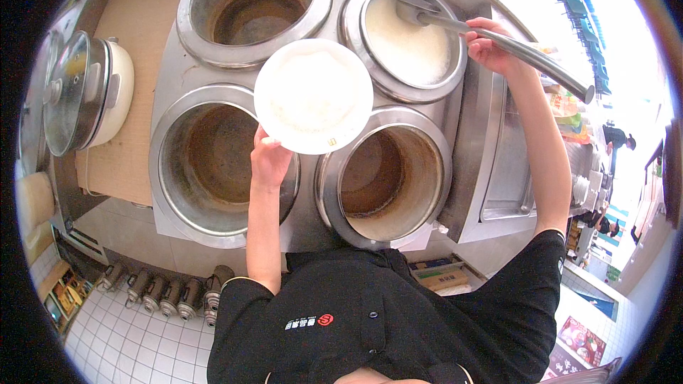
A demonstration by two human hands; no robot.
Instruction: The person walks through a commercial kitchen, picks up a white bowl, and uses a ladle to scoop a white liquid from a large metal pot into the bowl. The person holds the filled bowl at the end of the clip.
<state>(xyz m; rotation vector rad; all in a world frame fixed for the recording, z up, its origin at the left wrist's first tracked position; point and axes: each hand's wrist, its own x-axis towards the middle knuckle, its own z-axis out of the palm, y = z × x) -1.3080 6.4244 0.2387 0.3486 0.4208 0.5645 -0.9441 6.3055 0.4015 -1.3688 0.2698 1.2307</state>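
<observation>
My left hand [271, 162] grips a white round dish [314, 141] by its near rim. The dish is above the middle of several metal pots. Pale contents show in it, too bright to make out. My right hand [491, 45] holds a metal ladle [525, 56] by its handle. The ladle's bowl rests at the far side of the back right pot [348, 42], over a cloudy, cream-coloured liquid [408, 48]. Whether the bowl dips into the liquid cannot be told.
Brown-stained insides show in the back left pot [187, 21], front left pot [165, 165] and front right pot [440, 186]. A lidded cooker [114, 96] stands left on a tan board [133, 37]. A metal basin [504, 170] is at right. Flasks [171, 298] line the floor. People are far right.
</observation>
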